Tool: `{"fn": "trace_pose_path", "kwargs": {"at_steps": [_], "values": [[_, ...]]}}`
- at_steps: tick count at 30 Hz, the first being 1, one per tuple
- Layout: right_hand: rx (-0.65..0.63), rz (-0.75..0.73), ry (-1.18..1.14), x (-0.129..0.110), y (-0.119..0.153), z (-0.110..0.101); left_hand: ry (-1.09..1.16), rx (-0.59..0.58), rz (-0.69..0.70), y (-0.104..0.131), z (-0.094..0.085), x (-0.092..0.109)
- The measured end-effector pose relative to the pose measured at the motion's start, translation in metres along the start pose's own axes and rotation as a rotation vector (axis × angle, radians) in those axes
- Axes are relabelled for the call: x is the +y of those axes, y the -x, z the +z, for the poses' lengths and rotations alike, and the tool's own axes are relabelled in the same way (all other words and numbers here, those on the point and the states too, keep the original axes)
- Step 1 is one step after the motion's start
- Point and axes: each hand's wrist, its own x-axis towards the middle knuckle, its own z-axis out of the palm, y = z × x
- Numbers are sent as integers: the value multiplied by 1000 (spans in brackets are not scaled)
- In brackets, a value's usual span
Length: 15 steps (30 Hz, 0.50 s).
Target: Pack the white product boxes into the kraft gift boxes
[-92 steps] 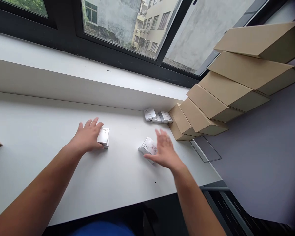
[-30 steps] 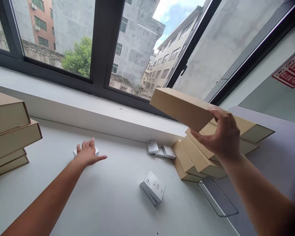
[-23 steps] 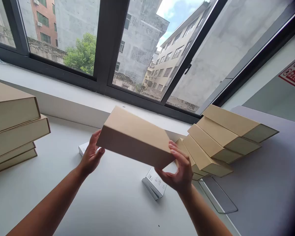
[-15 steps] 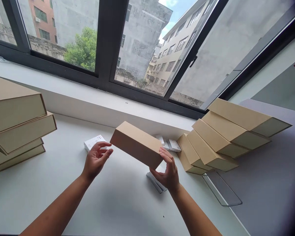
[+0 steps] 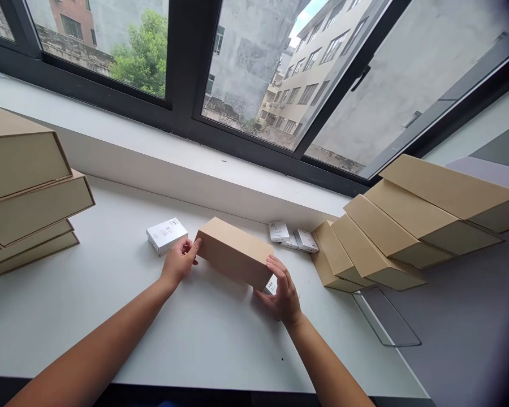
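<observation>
A long brown cardboard box (image 5: 233, 254) is held between my hands over the white table (image 5: 195, 345). My left hand (image 5: 180, 261) grips its left end, thumb on the near side and fingers curled at the corner. On the right end, my right hand (image 5: 282, 291) has its fingers over the top edge and its thumb underneath. Close behind my left hand lies a small white printed box (image 5: 167, 234). Another white printed item (image 5: 272, 285) shows partly between the cardboard box and my right hand; most of it is hidden.
Several brown boxes (image 5: 38, 198) are stacked at the left. More brown boxes (image 5: 377, 237) lean in a stepped pile at the right, above a thin metal frame (image 5: 390, 333) at the table edge. Small white boxes (image 5: 279, 232) lie near the sill (image 5: 220, 169), below dark-framed windows.
My left hand has closed on the left end of the cardboard box, where it was apart before. The box is lower and nearer the table. The view has tilted down slightly.
</observation>
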Motion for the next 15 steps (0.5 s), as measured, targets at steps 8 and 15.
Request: {"fn": "trace_pose_path", "kwargs": {"at_steps": [8,15], "values": [[-156,74,11,6,1,7,14,-11,-36,4,2,2],[-197,309,-38,-1,-5,3,145,-189,18,-10,-20,66]]}}
